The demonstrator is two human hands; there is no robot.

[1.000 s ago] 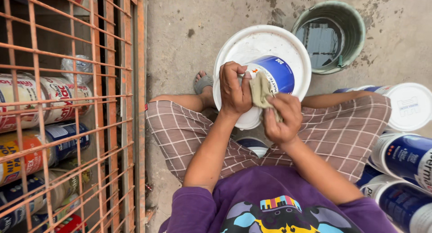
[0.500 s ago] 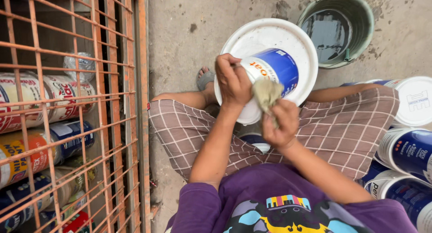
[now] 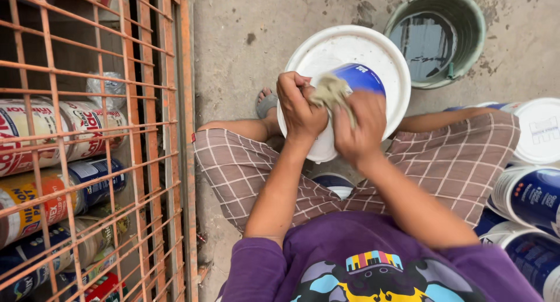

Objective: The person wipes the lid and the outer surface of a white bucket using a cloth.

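Right hand [image 3: 363,130], fingers pinching a grey rag [image 3: 330,90], now presses it against the white bucket's [image 3: 344,51] blue label, higher than before; left hand [image 3: 299,106] stays clenched on the bucket's near rim.

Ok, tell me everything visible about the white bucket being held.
The white bucket looks like plastic, round, with a blue label band on its side. It is tipped so one white round end faces the camera, held above the lap. The left hand grips its edge; the right hand presses a dirty rag against it.
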